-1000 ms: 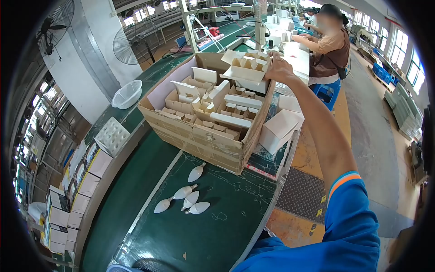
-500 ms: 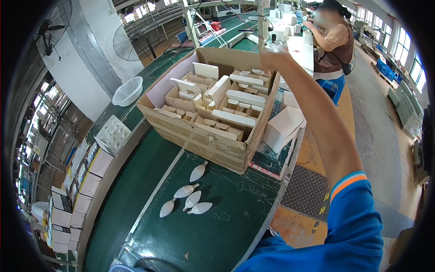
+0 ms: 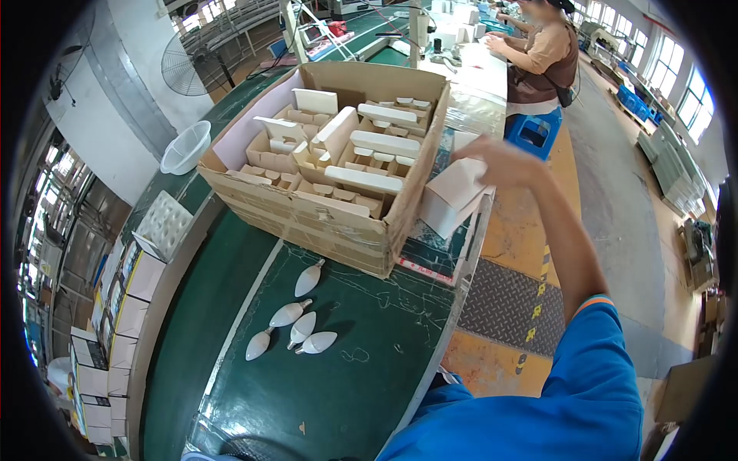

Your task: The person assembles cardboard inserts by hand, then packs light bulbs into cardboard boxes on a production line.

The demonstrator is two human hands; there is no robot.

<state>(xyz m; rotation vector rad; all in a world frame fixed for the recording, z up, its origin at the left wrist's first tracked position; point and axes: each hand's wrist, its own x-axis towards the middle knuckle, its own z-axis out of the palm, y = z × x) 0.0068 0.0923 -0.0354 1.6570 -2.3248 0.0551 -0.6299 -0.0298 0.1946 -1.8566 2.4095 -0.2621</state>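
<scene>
My right hand reaches out over the white box at the right side of the large carton. Motion smears its fingers, so whether they grip the box or only touch it cannot be seen. My left hand is out of view. Beside the box stands an open cardboard carton, packed with small brown boxes and white card pieces. In front of the carton several candle-shaped bulbs lie loose on the green tabletop.
A white plastic basket and a white tray with round holes are on the left. Below them, several printed boxes stand in a row. A co-worker sits by a blue stool farther along the table.
My right hand has come down and back from the carton's far right corner to the white box beside it. The camera view has shifted; the bulbs lie as before.
</scene>
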